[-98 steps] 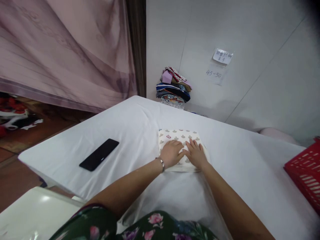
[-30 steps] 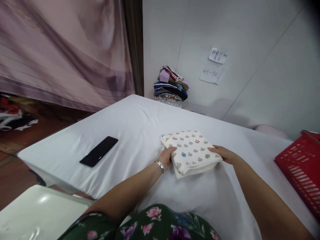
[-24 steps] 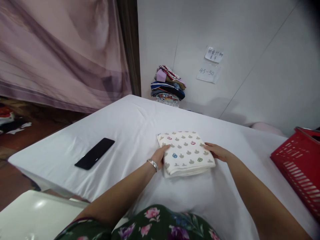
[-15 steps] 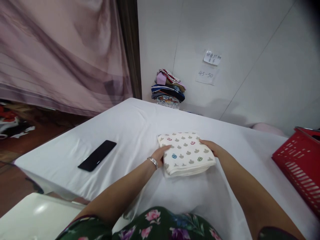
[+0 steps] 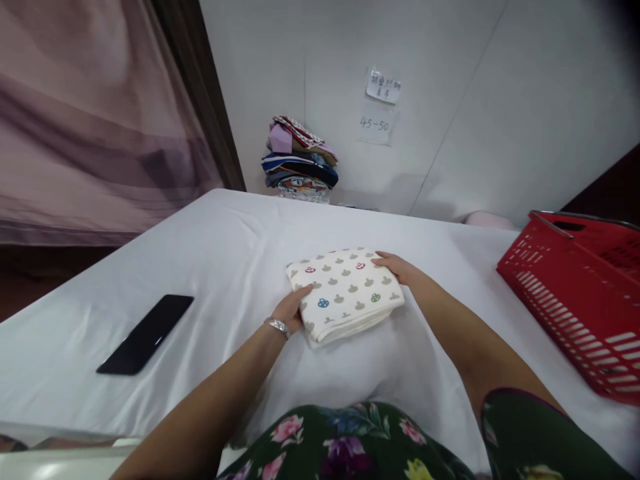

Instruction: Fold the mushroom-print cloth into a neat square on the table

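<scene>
Left hand (image 5: 295, 308): we pinch the near-left edge of the folded cloth (image 5: 347, 293), thumb on top.
Right hand (image 5: 397, 267): our fingers lie along its far-right corner; we cannot tell whether they grip.
Cloth: a compact patterned rectangle at the middle of the table (image 5: 225, 233).
Done: we judge the folding finished, with layers stacked at the near edge.
Left: it sits apart from the clothes pile (image 5: 300, 160) beyond the far edge and the red basket (image 5: 575, 287) at the right edge.
Aside: a phone (image 5: 146, 333) lies near the left edge.
</scene>
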Demonstrator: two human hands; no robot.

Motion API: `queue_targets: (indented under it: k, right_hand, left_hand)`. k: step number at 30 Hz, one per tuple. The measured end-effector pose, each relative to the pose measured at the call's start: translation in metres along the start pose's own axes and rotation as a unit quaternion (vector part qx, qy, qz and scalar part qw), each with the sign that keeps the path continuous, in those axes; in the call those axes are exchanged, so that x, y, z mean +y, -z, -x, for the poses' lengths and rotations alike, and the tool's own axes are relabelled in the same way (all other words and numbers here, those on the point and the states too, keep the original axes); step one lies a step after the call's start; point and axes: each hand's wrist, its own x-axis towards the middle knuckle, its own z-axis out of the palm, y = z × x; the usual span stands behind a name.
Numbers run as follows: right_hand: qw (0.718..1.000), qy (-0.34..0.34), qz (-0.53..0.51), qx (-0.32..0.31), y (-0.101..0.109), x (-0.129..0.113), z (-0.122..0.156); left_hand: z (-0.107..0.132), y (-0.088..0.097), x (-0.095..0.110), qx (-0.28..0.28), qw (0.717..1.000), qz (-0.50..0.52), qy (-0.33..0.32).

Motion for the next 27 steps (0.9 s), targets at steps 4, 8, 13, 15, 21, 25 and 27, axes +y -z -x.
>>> queue_targets:
  k: [4, 8, 13, 15, 21, 25, 27]
  right_hand:
    - [0.999, 0.047, -0.014, 0.017, -0.005, -0.016, -0.003]
    - [0.979, 0.203, -0.003, 0.002, -0.009, -0.053, -0.002]
    - [0.930, 0.364, 0.009, 0.043, -0.006, -0.081, 0.008]
    - [0.932, 0.358, 0.022, 0.051, -0.003, -0.066, 0.016]
    - [0.914, 0.329, 0.221, 0.089, 0.008, 0.039, 0.048]
    - [0.907, 0.289, 0.301, 0.054, 0.028, 0.067, 0.057]
    - [0.935, 0.218, 0.276, 0.052, 0.036, 0.061, 0.057]
  left_hand:
    - [-0.003, -0.007, 0.028, -0.028, 0.995, -0.042, -0.082]
    - [0.004, -0.025, 0.080, -0.087, 0.940, -0.152, -0.291]
    - [0.020, -0.032, 0.121, -0.074, 0.726, -0.409, -0.548]
    - [0.019, -0.021, 0.111, -0.087, 0.642, -0.514, -0.562]
    - [-0.002, 0.041, 0.029, -0.178, 0.616, -0.646, -0.414]
    - [0.002, 0.056, 0.011, -0.197, 0.630, -0.620, -0.424]
    - [0.006, 0.055, 0.012, -0.203, 0.635, -0.602, -0.439]
